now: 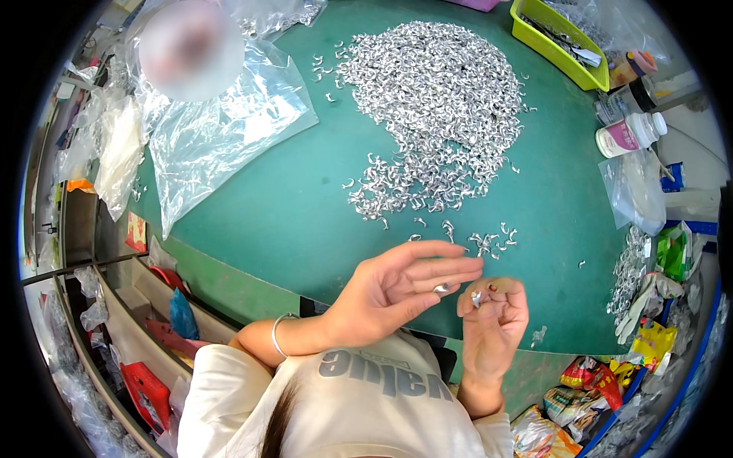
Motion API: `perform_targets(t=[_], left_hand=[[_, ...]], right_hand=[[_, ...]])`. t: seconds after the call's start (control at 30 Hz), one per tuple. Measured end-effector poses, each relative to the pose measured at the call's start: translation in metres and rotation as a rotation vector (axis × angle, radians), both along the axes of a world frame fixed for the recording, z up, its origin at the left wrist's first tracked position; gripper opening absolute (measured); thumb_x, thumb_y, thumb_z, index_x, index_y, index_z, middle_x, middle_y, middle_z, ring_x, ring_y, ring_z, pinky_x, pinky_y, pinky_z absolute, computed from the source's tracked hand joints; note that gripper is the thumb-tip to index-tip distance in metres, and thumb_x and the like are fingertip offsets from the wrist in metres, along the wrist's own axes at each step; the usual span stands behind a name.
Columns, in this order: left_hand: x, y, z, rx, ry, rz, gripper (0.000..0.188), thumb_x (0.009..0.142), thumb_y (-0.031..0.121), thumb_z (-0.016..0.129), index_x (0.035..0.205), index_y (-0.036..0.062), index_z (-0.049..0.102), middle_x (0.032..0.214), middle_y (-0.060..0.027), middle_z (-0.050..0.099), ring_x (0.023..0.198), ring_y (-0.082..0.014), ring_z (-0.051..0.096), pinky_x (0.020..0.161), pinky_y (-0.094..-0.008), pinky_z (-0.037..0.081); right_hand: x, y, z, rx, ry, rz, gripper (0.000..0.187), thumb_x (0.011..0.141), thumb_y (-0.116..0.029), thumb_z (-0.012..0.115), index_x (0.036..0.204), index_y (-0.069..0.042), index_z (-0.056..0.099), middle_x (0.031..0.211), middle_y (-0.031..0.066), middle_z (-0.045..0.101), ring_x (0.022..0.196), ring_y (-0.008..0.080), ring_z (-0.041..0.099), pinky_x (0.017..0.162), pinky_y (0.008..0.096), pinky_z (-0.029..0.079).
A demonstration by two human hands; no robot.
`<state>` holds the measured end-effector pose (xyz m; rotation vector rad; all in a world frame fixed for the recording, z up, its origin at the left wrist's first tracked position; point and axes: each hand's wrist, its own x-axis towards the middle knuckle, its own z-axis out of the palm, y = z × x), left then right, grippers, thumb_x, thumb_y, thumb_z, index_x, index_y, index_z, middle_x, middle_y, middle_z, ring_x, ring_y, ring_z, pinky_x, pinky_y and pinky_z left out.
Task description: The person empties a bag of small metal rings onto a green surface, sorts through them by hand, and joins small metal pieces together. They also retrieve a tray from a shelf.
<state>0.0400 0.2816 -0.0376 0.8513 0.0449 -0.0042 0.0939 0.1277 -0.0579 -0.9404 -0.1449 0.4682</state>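
Left hand [397,294] on near side of metal pile [443,91], loosely extended, thumb-holding silver piece [441,288] crosswise; right hand [495,317] farther from pile, pinching metal bit [476,298], axis unclear.

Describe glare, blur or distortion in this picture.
In the head view, highlights glint off the clear plastic bag and metal pieces; a round blur covers the upper left; the green table shows a bowed edge; black corners frame the picture.
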Motion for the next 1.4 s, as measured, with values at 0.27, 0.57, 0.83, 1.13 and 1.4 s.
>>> perform_targets(t=[0.27,0.57,0.83,1.13,1.4], left_hand=[[-0.001,-0.003,-0.003,-0.012,-0.089,0.023,0.047,0.082,-0.014,0.039,0.127,-0.0028,0.028,0.128,-0.0293,0.035,0.123,-0.0365,0.034,0.102,-0.0453,0.029],[-0.001,-0.002,-0.002,-0.041,-0.063,-0.003,0.045,0.084,-0.01,0.04,0.127,-0.0026,0.03,0.13,-0.0288,0.033,0.123,-0.0366,0.034,0.103,-0.0458,0.028],[0.004,0.0,-0.007,-0.52,0.244,-0.025,0.037,0.087,0.001,0.043,0.122,-0.0079,0.038,0.131,-0.0265,0.033,0.124,-0.0353,0.032,0.104,-0.0416,0.027],[0.003,0.001,-0.004,-0.497,0.233,-0.042,0.037,0.087,0.002,0.044,0.122,-0.0085,0.039,0.131,-0.0256,0.033,0.124,-0.0338,0.033,0.103,-0.0387,0.031],[-0.001,0.0,0.001,-0.385,0.197,-0.039,0.035,0.088,0.003,0.044,0.121,-0.0077,0.04,0.132,-0.0245,0.033,0.124,-0.0324,0.033,0.102,-0.0383,0.032]], right_hand=[[-0.004,0.0,-0.003,0.056,0.088,0.036,0.018,0.081,-0.003,0.058,0.095,0.001,0.048,0.083,0.0105,0.056,0.072,0.0161,0.051,0.063,0.0285,0.042],[-0.005,0.001,0.0,0.067,0.111,0.086,0.018,0.082,-0.006,0.058,0.097,0.001,0.049,0.085,0.0096,0.056,0.072,0.0158,0.051,0.063,0.0284,0.042],[-0.003,0.003,-0.001,0.107,0.238,0.065,0.018,0.082,-0.007,0.058,0.095,0.001,0.049,0.085,0.0086,0.056,0.072,0.0152,0.051,0.063,0.0282,0.041],[-0.007,0.004,-0.001,-0.115,-0.097,-0.085,0.021,0.077,0.005,0.059,0.095,0.003,0.048,0.086,0.0121,0.057,0.076,0.0159,0.054,0.066,0.0268,0.047],[-0.011,0.006,-0.001,-0.256,-0.376,-0.164,0.031,0.068,0.017,0.06,0.093,0.005,0.047,0.085,0.0153,0.057,0.079,0.0197,0.054,0.066,0.0278,0.046]])
